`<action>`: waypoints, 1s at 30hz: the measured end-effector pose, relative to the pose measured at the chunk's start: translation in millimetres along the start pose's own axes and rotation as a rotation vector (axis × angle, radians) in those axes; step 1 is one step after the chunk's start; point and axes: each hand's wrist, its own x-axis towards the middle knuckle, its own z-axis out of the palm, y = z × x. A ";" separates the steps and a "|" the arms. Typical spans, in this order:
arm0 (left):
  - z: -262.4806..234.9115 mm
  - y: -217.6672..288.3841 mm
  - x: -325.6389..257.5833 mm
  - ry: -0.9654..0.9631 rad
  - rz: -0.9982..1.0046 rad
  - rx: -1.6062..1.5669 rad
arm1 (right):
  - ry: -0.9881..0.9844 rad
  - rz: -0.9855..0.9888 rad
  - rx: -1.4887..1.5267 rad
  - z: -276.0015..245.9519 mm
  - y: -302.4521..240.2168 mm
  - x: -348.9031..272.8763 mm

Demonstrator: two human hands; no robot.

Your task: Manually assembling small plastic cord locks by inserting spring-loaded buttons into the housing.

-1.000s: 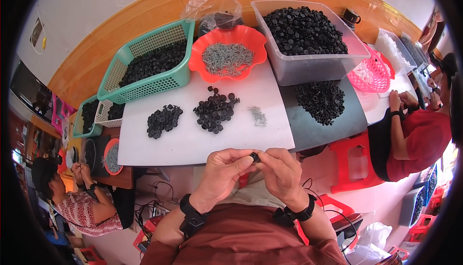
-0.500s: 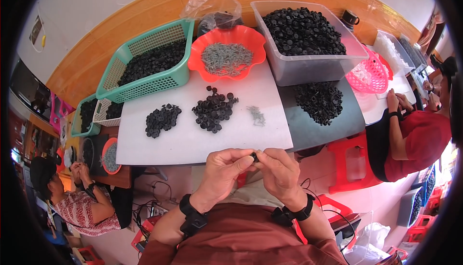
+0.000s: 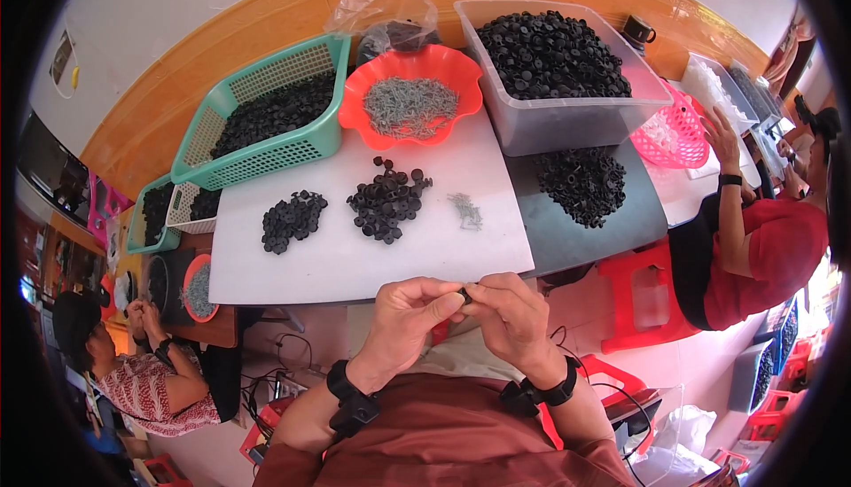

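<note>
Orange bowl point(image 3: 359, 106) glossy plastic; board point(image 3: 292, 265) matt white.

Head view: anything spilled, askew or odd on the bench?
Nothing stands out. Black parts sit in loose heaps on the white board, screws stay inside the orange bowl, and both hands pinch one small black part.

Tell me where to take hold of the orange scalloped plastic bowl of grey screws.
Probably best at the orange scalloped plastic bowl's bare near-left rim, coming from the person's side over the white board. The flared wavy lip offers a pinch there, while the green basket and clear tub crowd its sides.
</note>
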 end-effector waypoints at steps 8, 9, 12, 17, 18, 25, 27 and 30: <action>7.9 1.5 -2.5 -0.015 0.029 0.046 | -0.075 -0.023 -0.001 -5.2 3.6 2.4; 7.8 1.6 -2.0 -0.019 0.043 0.059 | -0.096 -0.032 -0.022 -5.9 4.6 3.2; 8.3 2.2 -3.2 0.000 0.024 0.038 | -0.117 -0.034 -0.020 -7.5 3.1 6.9; 5.2 6.6 -6.7 0.044 0.032 0.125 | -0.205 0.030 -0.015 -9.6 -7.8 13.9; 4.0 7.9 -7.7 0.055 0.015 0.147 | -0.250 0.073 -0.020 -9.0 -9.7 14.1; -5.0 9.1 -15.0 0.042 0.007 0.047 | -0.356 0.089 -0.069 -6.8 -19.1 17.2; -4.4 12.4 -18.0 0.037 0.014 0.023 | -0.352 0.056 -0.069 -4.7 -22.3 19.7; -7.6 14.0 -20.0 0.002 0.010 0.000 | -0.369 0.035 -0.094 -3.0 -23.8 18.4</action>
